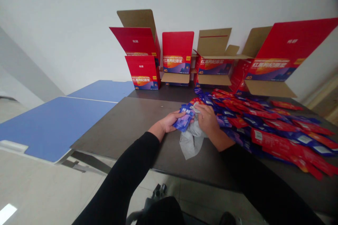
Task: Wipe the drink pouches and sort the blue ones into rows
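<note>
My left hand point(171, 121) is closed on a blue-purple sachet point(183, 119) with white lettering, thumb across its front. A light grey cloth point(192, 140) is gripped in my right hand point(207, 117) and hangs down onto the dark table. The cloth's upper part lies against the right side of the sachet. Whether more than one sachet is in my left hand I cannot tell. Just right of my right hand spreads a heap of red sachets point(277, 137) and blue sachets point(224, 121), overlapping one another.
Along the wall stand several red cartons with raised flaps: a stacked pair point(144, 74) at left, then a carton point(176, 54), another carton point(214, 66) and a wide-flapped carton point(274, 66). The dark table point(126, 126) adjoins a blue table point(58, 123) on the left.
</note>
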Motion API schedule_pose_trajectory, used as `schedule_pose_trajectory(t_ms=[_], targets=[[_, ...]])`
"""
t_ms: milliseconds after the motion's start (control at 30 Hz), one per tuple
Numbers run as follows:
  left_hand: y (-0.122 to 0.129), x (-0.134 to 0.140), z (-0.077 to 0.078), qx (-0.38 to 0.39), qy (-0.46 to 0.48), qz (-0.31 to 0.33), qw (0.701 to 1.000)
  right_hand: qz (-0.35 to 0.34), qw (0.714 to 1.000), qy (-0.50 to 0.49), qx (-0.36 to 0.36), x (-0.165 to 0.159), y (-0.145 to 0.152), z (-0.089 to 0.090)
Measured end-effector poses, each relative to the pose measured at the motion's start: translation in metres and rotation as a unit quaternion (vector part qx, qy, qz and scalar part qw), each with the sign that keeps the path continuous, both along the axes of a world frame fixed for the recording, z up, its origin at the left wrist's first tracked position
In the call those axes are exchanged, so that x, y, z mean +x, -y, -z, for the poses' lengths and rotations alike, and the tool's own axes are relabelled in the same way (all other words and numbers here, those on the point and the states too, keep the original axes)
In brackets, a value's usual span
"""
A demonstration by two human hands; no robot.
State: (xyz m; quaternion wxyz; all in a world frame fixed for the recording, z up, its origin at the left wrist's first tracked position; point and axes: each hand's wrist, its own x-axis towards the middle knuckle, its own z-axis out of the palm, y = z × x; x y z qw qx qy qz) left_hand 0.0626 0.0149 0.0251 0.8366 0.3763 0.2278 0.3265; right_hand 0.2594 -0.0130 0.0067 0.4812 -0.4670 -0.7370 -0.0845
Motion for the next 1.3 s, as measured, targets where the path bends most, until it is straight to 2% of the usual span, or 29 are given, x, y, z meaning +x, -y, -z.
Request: schedule_pose_trajectory(t_ms=[67, 133, 267, 367, 467, 600, 800, 1000, 1133, 1300], targets=[[-0.002, -0.001, -0.003, -0.015, 0.021, -0.025, 0.999, 0.028, 0.999, -0.029, 0.01, 0.003, 0.0, -0.001], [-0.005, -0.002, -0.005, -0.055, 0.04, -0.05, 0.996, 0.025, 0.999, -0.037, 0.025, 0.001, 0.003, -0.003], [-0.006, -0.003, -0.005, -0.138, 0.069, -0.022, 0.988, -0.073, 0.996, 0.019, 0.043, -0.021, 0.015, -0.005], [-0.001, -0.001, -0.005, -0.15, 0.083, 0.012, 0.985, -0.154, 0.984, 0.077, 0.039, -0.039, 0.021, -0.002], [0.006, 0.0, -0.007, -0.147, 0.081, 0.041, 0.985, -0.176, 0.979, 0.102, 0.016, -0.046, 0.021, 0.0], [0.009, 0.002, -0.008, -0.135, 0.082, 0.018, 0.987, -0.151, 0.985, 0.079, 0.008, -0.044, 0.018, -0.001], [0.008, 0.004, -0.005, -0.126, 0.066, -0.015, 0.99, -0.065, 0.998, 0.022, 0.014, -0.036, 0.011, 0.001], [0.008, 0.0, -0.002, -0.034, 0.066, 0.021, 0.997, -0.009, 0.999, -0.032, 0.016, -0.022, 0.003, 0.005], [0.005, -0.004, 0.0, -0.015, 0.057, 0.04, 0.997, 0.014, 0.997, -0.066, 0.023, -0.013, -0.002, 0.005], [0.001, -0.009, -0.001, 0.017, 0.08, 0.053, 0.995, 0.059, 0.985, -0.163, -0.005, -0.003, -0.01, 0.009]])
